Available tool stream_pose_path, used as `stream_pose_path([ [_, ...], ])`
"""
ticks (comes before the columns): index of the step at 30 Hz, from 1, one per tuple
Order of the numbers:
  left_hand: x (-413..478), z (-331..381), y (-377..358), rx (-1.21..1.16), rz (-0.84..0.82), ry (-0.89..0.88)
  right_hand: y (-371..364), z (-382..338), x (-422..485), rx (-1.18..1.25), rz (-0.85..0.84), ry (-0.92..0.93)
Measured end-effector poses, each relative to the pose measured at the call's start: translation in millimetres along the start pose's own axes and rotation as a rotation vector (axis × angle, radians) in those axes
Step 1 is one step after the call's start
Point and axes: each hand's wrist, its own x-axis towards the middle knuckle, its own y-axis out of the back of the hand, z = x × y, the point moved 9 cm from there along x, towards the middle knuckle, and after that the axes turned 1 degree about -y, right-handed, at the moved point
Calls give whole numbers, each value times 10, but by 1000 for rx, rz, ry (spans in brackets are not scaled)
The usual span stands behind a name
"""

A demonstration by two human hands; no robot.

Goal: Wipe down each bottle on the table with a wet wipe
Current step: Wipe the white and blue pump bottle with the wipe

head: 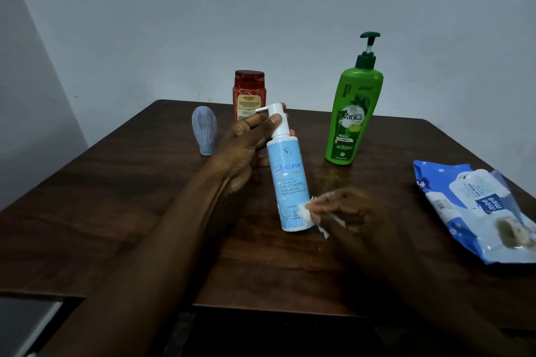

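Observation:
A light blue pump bottle (289,180) with a white pump top is held tilted above the middle of the dark wooden table (121,211). My left hand (246,148) grips it around the white neck. My right hand (345,209), blurred, presses a crumpled white wet wipe (309,211) against the bottle's lower right side. A tall green pump bottle (352,116) stands upright at the back right. A red bottle (249,93) stands at the back centre, partly behind my left fingers. A small pale blue bottle (204,129) stands on its cap at the back left.
A blue and white pack of wet wipes (475,209) lies at the table's right edge with its flap open. A grey wall rises behind the table. The table's near edge runs below my forearms, with floor visible beneath it at the lower left.

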Motion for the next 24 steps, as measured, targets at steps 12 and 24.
stream_pose_path([
  [12,-49,-18,-17,72,9,0,139,-347,669,-64,174,101],
  [24,-17,-34,-38,68,46,-20,103,-592,576,-231,152,247],
])
